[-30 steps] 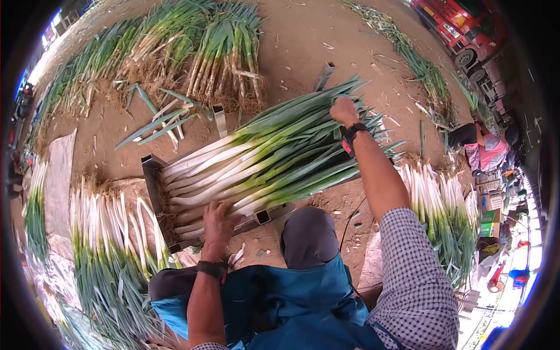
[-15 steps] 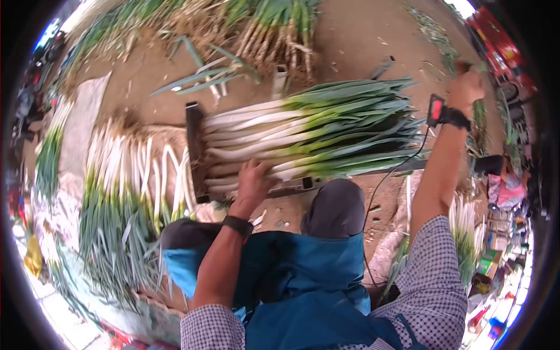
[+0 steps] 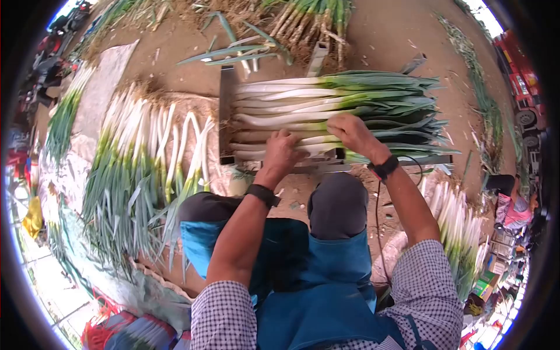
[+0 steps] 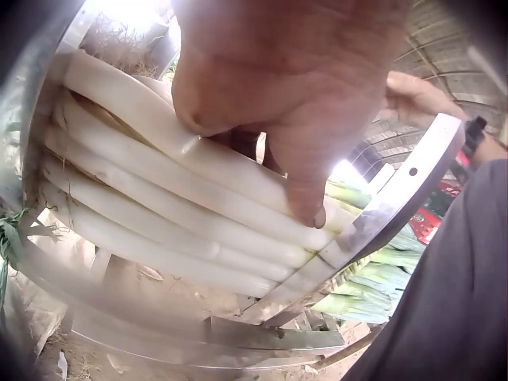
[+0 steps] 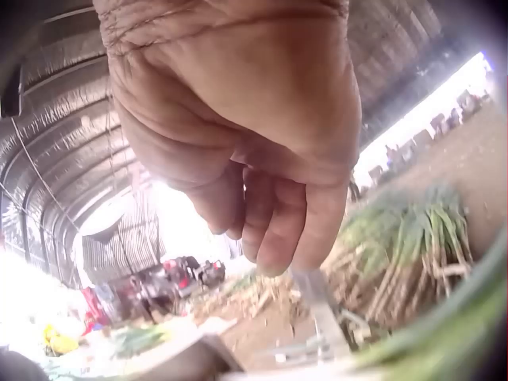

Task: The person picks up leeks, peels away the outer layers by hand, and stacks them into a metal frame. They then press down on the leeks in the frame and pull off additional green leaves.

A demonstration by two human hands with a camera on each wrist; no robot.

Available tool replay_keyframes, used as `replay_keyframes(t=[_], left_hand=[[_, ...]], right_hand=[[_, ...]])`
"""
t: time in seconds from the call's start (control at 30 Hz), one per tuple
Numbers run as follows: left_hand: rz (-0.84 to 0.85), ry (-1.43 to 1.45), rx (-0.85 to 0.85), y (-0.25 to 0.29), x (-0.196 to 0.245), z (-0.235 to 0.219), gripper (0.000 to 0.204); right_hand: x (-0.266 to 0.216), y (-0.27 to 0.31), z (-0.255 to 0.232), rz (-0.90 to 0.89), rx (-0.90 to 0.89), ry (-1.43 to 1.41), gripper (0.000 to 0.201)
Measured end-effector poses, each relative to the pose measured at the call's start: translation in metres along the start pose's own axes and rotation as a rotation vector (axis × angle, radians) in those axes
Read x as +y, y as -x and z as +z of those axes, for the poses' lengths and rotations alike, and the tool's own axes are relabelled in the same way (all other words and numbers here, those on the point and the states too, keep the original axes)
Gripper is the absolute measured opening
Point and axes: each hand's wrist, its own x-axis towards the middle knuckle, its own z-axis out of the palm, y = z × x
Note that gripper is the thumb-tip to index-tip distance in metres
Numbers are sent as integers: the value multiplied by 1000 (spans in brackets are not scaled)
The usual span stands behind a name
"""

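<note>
Leeks [image 3: 280, 109] lie side by side in a metal frame [image 3: 227, 111], white ends left and green leaves right. My left hand [image 3: 282, 154] rests on the white stalks along the near side; in the left wrist view, the hand [image 4: 286, 87] has its fingers bent down onto the stalks [image 4: 159, 190], their contact partly hidden. Over the middle of the leeks, where white turns green, is my right hand [image 3: 353, 135]. In the right wrist view this hand [image 5: 238, 135] has loosely bent fingers [image 5: 282, 230] with nothing visible in them.
More leeks [image 3: 125, 146] lie to the left, with another bunch [image 3: 458, 227] at the right. Untrimmed leeks [image 3: 318, 20] and loose leaves [image 3: 233, 52] are beyond the frame. A cable [image 3: 379, 233] hangs near the right wrist. Another person [image 3: 513, 204] sits far right.
My right hand has left the leaf ends, swung out to the right, and come back to the middle of the leeks. My left hand stays on the white stalks. The head view has shifted.
</note>
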Motion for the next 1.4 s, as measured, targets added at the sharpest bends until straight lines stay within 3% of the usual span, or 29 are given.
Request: replay_keyframes(t=[0.07, 0.13, 0.17, 0.23, 0.3, 0.57, 0.63, 0.7, 0.77, 0.83, 0.9, 0.97, 1.03, 1.1, 1.13, 1.17, 1.2, 1.27, 1.33, 1.4], left_hand=[[3, -37, 9, 1, 4, 3, 38], [-4, -39, 0, 3, 7, 2, 36], [-7, -23, -7, 7, 6, 2, 36], [17, -91, 120, 12, 3, 16, 39], [-30, -67, 51, 8, 5, 12, 41], [36, 4, -27, 3, -7, 10, 38], [-25, -66, -84, 5, 23, -26, 35], [150, -152, 36, 5, 40, -70, 29], [152, -300, 35, 4, 41, -123, 22], [-8, -142, 230, 20, 60, -183, 13], [66, -334, 494, 44, 76, -242, 9], [151, -498, 642, 79, 91, -299, 14], [72, -605, 723, 118, 126, -342, 15], [272, -524, 893, 149, 166, -369, 19], [261, -565, 953, 166, 192, -380, 20], [394, -647, 1027, 181, 217, -389, 18], [471, -761, 1062, 200, 233, -399, 26], [808, -1241, 866, 227, 288, -432, 53], [1043, -1286, 619, 241, 314, -431, 52], [1113, -1174, 508, 242, 319, -410, 52]], right_hand=[[-7, 16, 13, -159, 13, 201, 9], [-9, 28, 19, -104, -106, 315, 20], [-18, 32, 29, -150, 72, 320, 25], [-17, 34, 39, -117, 98, 262, 28], [-5, 38, 52, -110, 154, 348, 28], [-7, 42, 45, -83, 149, 312, 24], [-2, 45, 45, -86, 166, 242, 26], [-9, 43, 40, -85, 159, 231, 26], [-7, 41, 35, -75, 139, 177, 25], [4, 37, 39, -47, 102, 78, 24], [-2, 28, 22, 55, 173, -99, 14], [-34, 19, -19, 12, 477, 40, 17], [-102, 10, -90, 77, 602, -169, 16], [-179, 15, -149, -11, 791, -272, 23], [-221, 19, -178, -198, 874, -61, 25], [-243, 16, -200, -555, 953, -65, 25], [-267, 16, -216, -713, 980, -24, 24], [-313, 17, -235, -897, 991, 44, 24], [-339, 14, -238, -984, 954, 74, 23], [-356, 12, -234, -1031, 915, 84, 23]])
